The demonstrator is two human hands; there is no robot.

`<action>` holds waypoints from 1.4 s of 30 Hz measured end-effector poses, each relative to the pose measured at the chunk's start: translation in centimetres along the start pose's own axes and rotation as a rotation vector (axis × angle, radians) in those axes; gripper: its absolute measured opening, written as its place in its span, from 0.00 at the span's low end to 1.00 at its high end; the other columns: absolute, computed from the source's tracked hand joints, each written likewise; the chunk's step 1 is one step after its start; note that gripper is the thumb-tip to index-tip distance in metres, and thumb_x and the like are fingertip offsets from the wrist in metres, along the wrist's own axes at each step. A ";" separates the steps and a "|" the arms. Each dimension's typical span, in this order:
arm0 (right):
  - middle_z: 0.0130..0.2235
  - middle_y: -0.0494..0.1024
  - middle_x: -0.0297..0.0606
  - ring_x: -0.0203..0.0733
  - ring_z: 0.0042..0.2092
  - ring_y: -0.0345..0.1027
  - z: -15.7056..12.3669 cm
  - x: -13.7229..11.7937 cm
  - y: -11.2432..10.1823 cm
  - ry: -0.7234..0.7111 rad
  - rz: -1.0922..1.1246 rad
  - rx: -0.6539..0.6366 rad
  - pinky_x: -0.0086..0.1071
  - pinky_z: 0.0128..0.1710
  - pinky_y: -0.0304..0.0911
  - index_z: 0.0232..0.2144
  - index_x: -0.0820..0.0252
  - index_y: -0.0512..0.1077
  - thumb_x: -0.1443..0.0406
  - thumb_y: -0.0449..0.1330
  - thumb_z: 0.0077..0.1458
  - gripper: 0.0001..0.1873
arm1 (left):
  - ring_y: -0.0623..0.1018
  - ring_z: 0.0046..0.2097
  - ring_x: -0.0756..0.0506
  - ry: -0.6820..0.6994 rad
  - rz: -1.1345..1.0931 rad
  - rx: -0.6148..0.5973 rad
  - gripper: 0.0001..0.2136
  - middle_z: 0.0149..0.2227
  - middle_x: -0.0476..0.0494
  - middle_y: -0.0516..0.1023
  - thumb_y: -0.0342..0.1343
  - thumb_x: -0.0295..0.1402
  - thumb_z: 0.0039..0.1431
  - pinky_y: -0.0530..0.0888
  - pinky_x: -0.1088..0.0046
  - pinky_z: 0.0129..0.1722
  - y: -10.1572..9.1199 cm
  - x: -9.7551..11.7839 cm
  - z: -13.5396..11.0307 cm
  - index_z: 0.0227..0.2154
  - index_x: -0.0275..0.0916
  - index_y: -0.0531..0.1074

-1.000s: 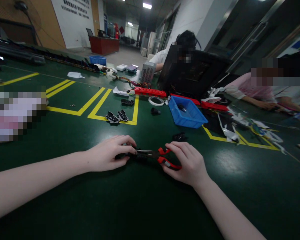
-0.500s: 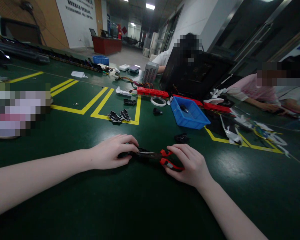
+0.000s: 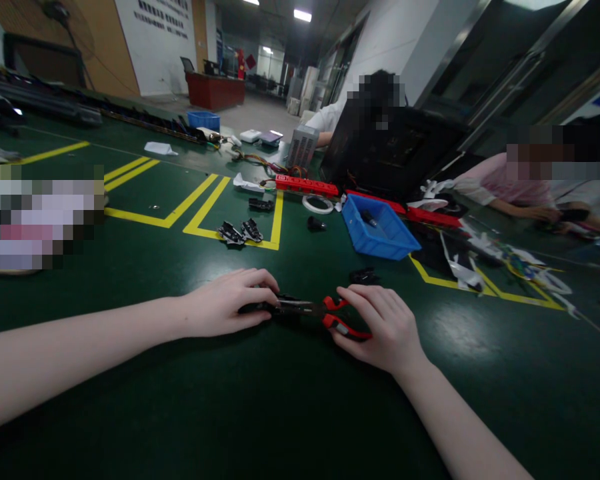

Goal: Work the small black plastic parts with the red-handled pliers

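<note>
Red-handled pliers (image 3: 325, 311) lie low over the green table (image 3: 280, 400), jaws pointing left. My right hand (image 3: 380, 327) is closed around the red handles. My left hand (image 3: 230, 303) is closed on a small black part (image 3: 253, 307) that sits at the pliers' jaws; most of the part is hidden under my fingers. Another small black part (image 3: 364, 275) lies on the table just beyond my right hand.
A blue bin (image 3: 377, 230) stands behind, with a red power strip (image 3: 306, 185), a white tape ring (image 3: 317, 203) and black parts (image 3: 240, 232) by yellow floor lines. Two other people sit at the far right near a black case (image 3: 395, 153) and scattered scraps.
Both hands and the pliers have stayed nearly still; the view shifted slightly, so everything sits a little to the right.
</note>
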State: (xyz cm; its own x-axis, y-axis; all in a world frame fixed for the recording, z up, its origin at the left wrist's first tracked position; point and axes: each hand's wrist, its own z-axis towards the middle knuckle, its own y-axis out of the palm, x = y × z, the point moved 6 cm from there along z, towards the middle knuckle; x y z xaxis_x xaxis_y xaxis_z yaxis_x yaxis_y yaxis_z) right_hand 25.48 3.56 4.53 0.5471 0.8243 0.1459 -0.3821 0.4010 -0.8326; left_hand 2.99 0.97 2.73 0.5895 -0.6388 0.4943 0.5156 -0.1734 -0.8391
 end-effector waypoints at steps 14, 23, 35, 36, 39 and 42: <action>0.45 0.79 0.43 0.51 0.50 0.73 0.3 -0.6 -0.6 -0.019 -0.108 0.030 0.49 0.60 0.48 0.51 0.57 0.67 0.60 0.62 0.54 0.22 | 0.74 0.51 0.43 -0.027 -0.183 -0.001 0.08 0.52 0.41 0.69 0.57 0.26 0.63 0.75 0.62 0.51 -0.1 -0.3 0.0 0.44 0.38 0.74; 0.43 0.80 0.41 0.50 0.50 0.74 0.1 -0.7 -0.3 -0.003 -0.032 0.078 0.49 0.61 0.46 0.47 0.59 0.69 0.59 0.62 0.55 0.19 | 0.73 0.51 0.43 -0.006 -0.181 0.001 0.08 0.51 0.41 0.69 0.57 0.25 0.62 0.73 0.64 0.52 0.3 -0.8 0.1 0.43 0.38 0.74; 0.43 0.80 0.43 0.50 0.48 0.74 0.2 -0.9 -0.4 -0.039 -0.065 0.103 0.49 0.59 0.51 0.47 0.60 0.69 0.61 0.61 0.56 0.17 | 0.74 0.51 0.43 -0.030 -0.201 -0.014 0.07 0.51 0.41 0.69 0.58 0.27 0.61 0.74 0.63 0.51 0.3 -0.9 0.2 0.42 0.38 0.74; 0.42 0.80 0.44 0.50 0.48 0.74 0.2 -0.9 -0.4 -0.050 -0.066 0.103 0.49 0.58 0.52 0.47 0.61 0.69 0.61 0.61 0.56 0.17 | 0.74 0.51 0.43 -0.028 -0.202 -0.019 0.07 0.51 0.41 0.69 0.58 0.27 0.62 0.73 0.63 0.52 0.3 -1.0 0.3 0.42 0.38 0.74; 0.41 0.79 0.46 0.49 0.43 0.74 0.3 -1.0 -0.4 -0.105 -0.060 0.096 0.49 0.54 0.59 0.47 0.64 0.69 0.62 0.62 0.55 0.19 | 0.74 0.51 0.43 -0.030 -0.207 -0.025 0.07 0.51 0.41 0.69 0.58 0.28 0.62 0.73 0.63 0.52 0.3 -1.0 0.3 0.42 0.38 0.74; 0.41 0.78 0.49 0.48 0.41 0.73 0.3 -1.0 -0.3 -0.130 -0.033 0.077 0.44 0.45 0.67 0.47 0.66 0.70 0.62 0.63 0.53 0.20 | 0.74 0.51 0.43 -0.040 -0.205 -0.023 0.07 0.51 0.42 0.69 0.57 0.28 0.62 0.73 0.63 0.52 0.3 -0.9 0.2 0.42 0.38 0.74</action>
State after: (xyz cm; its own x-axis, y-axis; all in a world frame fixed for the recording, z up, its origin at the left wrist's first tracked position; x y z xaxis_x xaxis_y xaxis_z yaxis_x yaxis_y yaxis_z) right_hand 24.88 2.72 4.82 0.4614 0.8528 0.2447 -0.4241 0.4543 -0.7835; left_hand 2.77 1.67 2.08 0.4984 -0.5585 0.6631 0.6130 -0.3139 -0.7251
